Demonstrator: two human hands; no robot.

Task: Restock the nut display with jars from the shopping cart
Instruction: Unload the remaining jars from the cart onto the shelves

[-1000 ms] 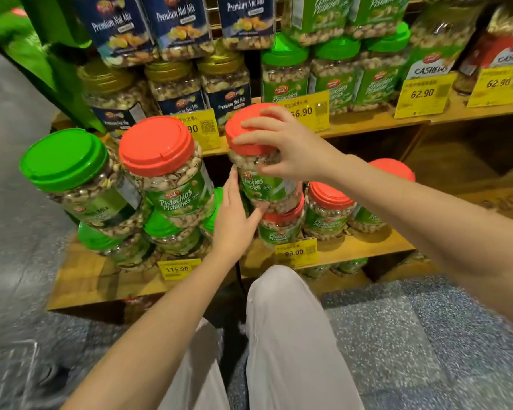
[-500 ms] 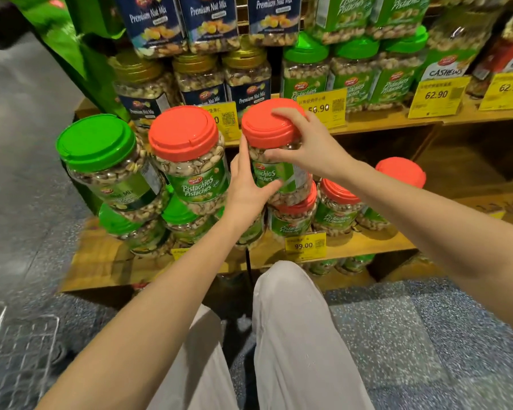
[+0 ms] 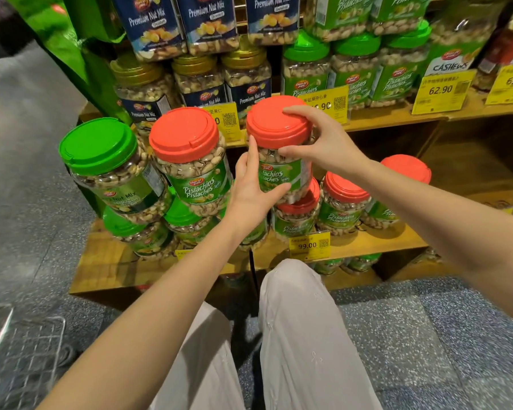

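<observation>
Both hands grip one red-lidded pistachio jar (image 3: pixel 282 170), which sits on top of a lower red-lidded jar (image 3: pixel 298 214) on the wooden shelf (image 3: pixel 376 241). Left hand (image 3: pixel 251 190) cups the label side, fingers curled round it, index up along the wall. Right hand (image 3: pixel 320 140) pinches the lid rim (thumb at the front, fingers over the top). Another pistachio jar (image 3: pixel 193 164) stands just to the left; cart (image 3: pixel 24 359) at bottom-left corner.

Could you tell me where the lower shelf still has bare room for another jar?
The lower shelf is bare at its right end, beyond the rear red-lidded jar, and along the front left edge before the green-lidded jars. The stacked middle is crowded.
</observation>
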